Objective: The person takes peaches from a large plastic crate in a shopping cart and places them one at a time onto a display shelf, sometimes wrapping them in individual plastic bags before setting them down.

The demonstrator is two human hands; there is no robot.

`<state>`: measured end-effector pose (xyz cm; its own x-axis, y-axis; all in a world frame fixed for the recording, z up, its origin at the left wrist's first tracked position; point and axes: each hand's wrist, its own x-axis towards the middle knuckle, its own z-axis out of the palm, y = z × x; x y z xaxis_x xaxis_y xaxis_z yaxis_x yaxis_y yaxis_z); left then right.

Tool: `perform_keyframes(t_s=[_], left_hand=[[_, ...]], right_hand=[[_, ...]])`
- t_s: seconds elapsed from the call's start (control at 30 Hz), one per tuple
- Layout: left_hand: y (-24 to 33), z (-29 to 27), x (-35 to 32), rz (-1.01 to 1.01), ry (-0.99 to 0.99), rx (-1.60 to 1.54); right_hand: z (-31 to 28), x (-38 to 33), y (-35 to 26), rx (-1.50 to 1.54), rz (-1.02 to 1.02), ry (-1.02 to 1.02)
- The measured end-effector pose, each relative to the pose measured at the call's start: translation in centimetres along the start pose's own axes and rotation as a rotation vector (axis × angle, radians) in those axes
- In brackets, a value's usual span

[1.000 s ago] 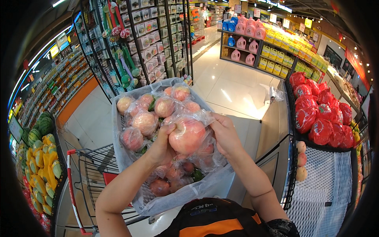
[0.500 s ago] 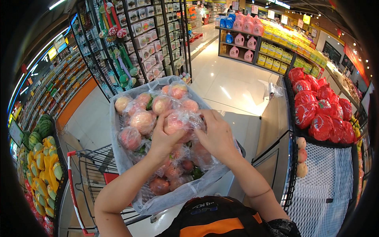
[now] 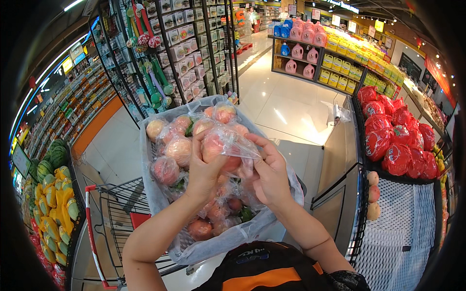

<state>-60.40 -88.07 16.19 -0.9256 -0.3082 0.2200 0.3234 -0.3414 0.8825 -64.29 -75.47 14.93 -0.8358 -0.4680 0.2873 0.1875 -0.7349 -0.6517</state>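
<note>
A peach [image 3: 212, 147] in clear plastic wrap sits in my left hand [image 3: 205, 167], whose fingers and thumb curl round it above a lined crate. My right hand [image 3: 272, 174] pinches a stretched corner of that clear plastic bag [image 3: 245, 148] and draws it out to the right of the fruit. Below both hands the crate [image 3: 147, 167], lined with whitish sheeting, holds several more wrapped peaches [image 3: 178, 150], some with green leaves. My hands hide part of the fruit in the middle.
The crate rests on a shopping cart [image 3: 114, 208]. At right, a display stand bears three peaches [image 3: 373, 194] on white foam netting [image 3: 393, 237], with red bagged goods [image 3: 398, 157] behind. Yellow-netted melons [image 3: 51, 208] and watermelons [image 3: 58, 156] lie at left. A hanging-goods rack [image 3: 179, 58] stands ahead.
My right hand has moved slightly right and down, pulling the plastic out from the peach. The left hand still holds the fruit, now less covered by fingers. The view has shifted a little.
</note>
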Motion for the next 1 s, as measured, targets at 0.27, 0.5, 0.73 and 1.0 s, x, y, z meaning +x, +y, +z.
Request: perform_keyframes(t_s=[0.27, 0.5, 0.73, 1.0], left_hand=[[-0.3, -0.5, -0.1, -0.116, -0.014, -0.156], [0.8, -2.5, -0.1, -0.271, -0.102, -0.372], [1.7, -0.9, -0.2, -0.502, 0.07, -0.266], [0.1, 0.6, -1.1, -0.535, -0.056, -0.006]], right_hand=[[-1.8, 1.1, -3.2, -0.193, 0.117, -0.212], [-6.0, 3.1, -3.6, -0.345, 0.167, -0.088], [-3.0, 0.4, -5.0, -1.254, -0.531, 0.297], [-1.1, -2.7, -1.3, -1.375, -0.321, -0.137]])
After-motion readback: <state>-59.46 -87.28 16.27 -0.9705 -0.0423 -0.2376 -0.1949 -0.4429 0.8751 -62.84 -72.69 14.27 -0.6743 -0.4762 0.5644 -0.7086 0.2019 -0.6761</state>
